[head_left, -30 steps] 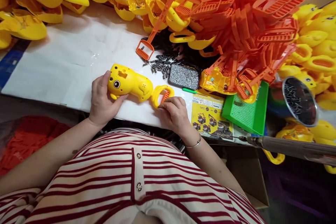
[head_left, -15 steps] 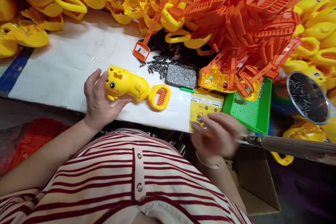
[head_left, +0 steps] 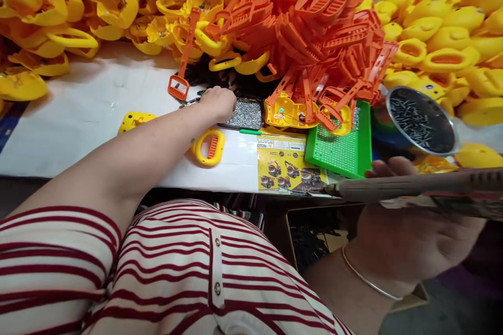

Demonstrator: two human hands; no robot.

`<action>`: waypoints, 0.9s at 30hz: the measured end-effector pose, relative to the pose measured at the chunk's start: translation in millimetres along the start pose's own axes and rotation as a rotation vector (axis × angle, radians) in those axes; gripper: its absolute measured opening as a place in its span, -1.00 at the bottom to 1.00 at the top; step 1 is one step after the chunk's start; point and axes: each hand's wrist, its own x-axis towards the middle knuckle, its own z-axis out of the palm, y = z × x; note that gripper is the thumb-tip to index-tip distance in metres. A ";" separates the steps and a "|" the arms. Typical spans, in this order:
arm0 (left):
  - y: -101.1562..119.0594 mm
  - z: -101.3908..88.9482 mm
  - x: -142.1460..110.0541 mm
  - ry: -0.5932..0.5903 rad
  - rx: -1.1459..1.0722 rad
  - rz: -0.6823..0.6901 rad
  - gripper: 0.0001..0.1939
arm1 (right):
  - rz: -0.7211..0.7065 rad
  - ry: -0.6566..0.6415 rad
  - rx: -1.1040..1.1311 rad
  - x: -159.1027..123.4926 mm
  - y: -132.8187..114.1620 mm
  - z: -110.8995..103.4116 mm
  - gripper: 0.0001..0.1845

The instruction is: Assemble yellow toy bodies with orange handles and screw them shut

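My left hand (head_left: 220, 102) reaches over small black parts (head_left: 192, 102), beside a black-rimmed tray (head_left: 255, 124) of tiny silvery pieces. Its fingers are bent, their tips hidden; I cannot make out what they hold. Under my left forearm lies a yellow animal-shaped toy (head_left: 135, 119), largely covered, its loop handle (head_left: 201, 154) showing. At the right, my right hand (head_left: 418, 238) is closed around an electric screwdriver (head_left: 373, 190); fingertips show beyond it and the palm below. The screwdriver lies nearly level, its tip pointing left.
Yellow toy shells (head_left: 121, 5) and orange handled pieces (head_left: 326, 26) heap along the back. A green perforated tray (head_left: 334, 154) and a bowl of dark screws (head_left: 422, 120) stand at right. A printed yellow card (head_left: 271, 159) and green stick (head_left: 250, 131) lie nearby.
My left hand has left the toy and moved away from me to the black parts. My right hand has moved right onto the screwdriver. The view has shifted to the right.
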 end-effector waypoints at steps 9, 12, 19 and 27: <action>-8.1 -9.4 -4.3 -0.006 -0.056 -0.068 -0.68 | -0.037 -0.381 0.195 -7.2 -7.5 6.8 -0.63; -6.9 -13.8 -5.2 0.017 -0.045 -0.062 -0.67 | 0.046 -0.396 0.243 -4.6 -1.5 9.5 -0.71; -3.3 -2.5 -32.1 0.250 -0.599 0.106 -0.83 | -0.011 -0.545 0.150 1.0 1.4 20.5 -0.76; -1.5 26.9 -130.4 0.153 -0.985 0.235 -0.82 | -0.050 -0.510 0.342 -13.9 -14.3 76.0 -0.83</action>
